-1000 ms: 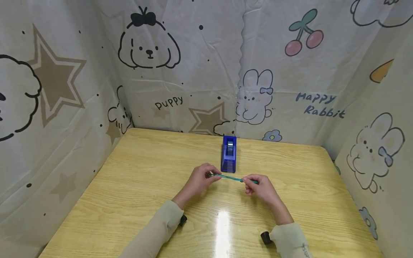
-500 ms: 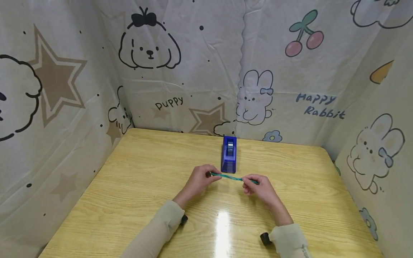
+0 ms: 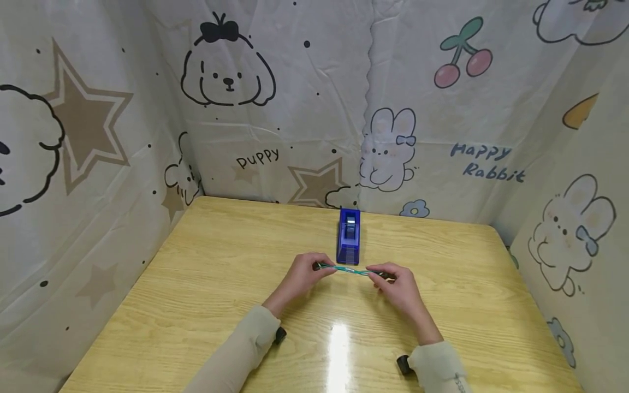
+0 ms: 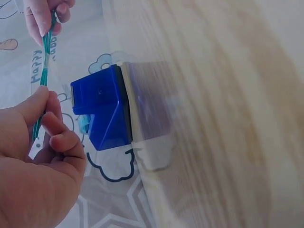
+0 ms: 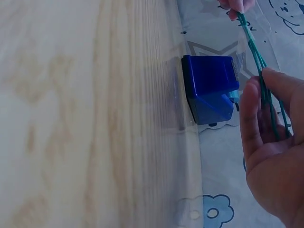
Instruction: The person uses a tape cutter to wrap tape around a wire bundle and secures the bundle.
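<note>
I'm pinching the green strings (image 3: 360,272) with the left hand (image 3: 306,272) and the right hand (image 3: 402,288), keeping them between both, nearer than the tape dispenser (image 3: 348,236). A pale band (image 4: 46,61), probably tape, is covering their middle: bundling seems mostly done, setting down left. Their length is running sideways, hand to hand.

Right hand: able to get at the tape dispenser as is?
Probably yes: nothing seems to stand between the right hand and the tape dispenser, just beyond it. But that hand pinches the green strands, so it would likely need to let go first.
</note>
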Available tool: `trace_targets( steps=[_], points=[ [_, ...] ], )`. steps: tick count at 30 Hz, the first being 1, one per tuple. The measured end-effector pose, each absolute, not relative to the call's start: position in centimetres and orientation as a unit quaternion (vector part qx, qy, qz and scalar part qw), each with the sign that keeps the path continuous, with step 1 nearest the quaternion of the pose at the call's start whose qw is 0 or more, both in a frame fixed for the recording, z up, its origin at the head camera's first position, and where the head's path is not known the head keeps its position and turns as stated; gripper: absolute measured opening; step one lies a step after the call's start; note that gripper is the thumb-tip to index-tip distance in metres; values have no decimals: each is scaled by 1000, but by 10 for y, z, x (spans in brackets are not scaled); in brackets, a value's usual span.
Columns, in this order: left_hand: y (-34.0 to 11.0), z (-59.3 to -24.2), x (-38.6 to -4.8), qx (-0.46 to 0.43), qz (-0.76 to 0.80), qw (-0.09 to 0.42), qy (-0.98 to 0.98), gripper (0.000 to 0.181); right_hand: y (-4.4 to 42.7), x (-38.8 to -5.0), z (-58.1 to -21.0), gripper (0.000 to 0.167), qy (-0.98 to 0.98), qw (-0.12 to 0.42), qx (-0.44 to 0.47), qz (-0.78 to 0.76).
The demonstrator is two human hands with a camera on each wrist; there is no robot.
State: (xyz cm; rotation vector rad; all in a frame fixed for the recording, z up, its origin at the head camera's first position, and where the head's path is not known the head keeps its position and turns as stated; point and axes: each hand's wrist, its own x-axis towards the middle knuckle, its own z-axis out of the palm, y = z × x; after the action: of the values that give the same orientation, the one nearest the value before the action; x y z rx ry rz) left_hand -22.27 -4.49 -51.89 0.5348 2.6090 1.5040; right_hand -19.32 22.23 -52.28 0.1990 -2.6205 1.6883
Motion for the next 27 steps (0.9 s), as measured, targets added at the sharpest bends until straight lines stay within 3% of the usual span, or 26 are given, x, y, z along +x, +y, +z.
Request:
trace_targets(
  steps=[9, 18, 27],
  points=[
    [-47, -517, -226, 190, 481, 44, 855, 9, 226, -195, -523, 24, -821, -30, 98, 562],
    [-44, -518, -225, 210, 463, 30, 861, 18, 223, -200, -519, 24, -803, -82, 37, 589],
    [-42, -518, -226, 209, 477, 35, 853, 24, 224, -201, -518, 30, -787, -89, 49, 608]
  ],
)
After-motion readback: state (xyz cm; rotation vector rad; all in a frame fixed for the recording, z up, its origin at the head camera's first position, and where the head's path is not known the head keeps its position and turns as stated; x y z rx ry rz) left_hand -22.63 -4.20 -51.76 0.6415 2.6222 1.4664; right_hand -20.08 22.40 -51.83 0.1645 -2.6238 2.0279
